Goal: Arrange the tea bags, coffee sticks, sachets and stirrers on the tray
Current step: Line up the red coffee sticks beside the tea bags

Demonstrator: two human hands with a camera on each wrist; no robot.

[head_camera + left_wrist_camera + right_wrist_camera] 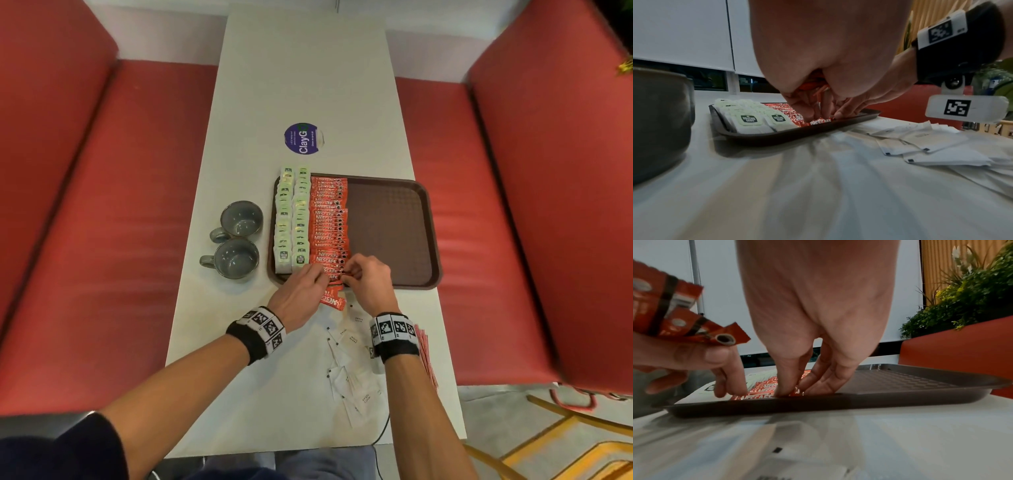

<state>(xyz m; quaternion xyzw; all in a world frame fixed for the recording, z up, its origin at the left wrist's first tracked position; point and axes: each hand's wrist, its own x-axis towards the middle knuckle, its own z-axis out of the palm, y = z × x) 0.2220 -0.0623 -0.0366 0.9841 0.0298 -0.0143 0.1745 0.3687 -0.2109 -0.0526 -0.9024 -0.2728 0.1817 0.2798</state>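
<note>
A brown tray holds two columns of tea bags on its left side and a column of red coffee sticks beside them. My left hand grips a small bunch of coffee sticks in its palm, and its fingertips touch the nearest stick on the tray. My right hand pinches the other end of that same stick just inside the tray's near rim. White sachets lie loose on the table below my hands. Striped stirrers sit by my right wrist.
Two grey cups stand left of the tray. A round purple sticker is on the table beyond it. The tray's right half is bare. Red benches flank the narrow white table.
</note>
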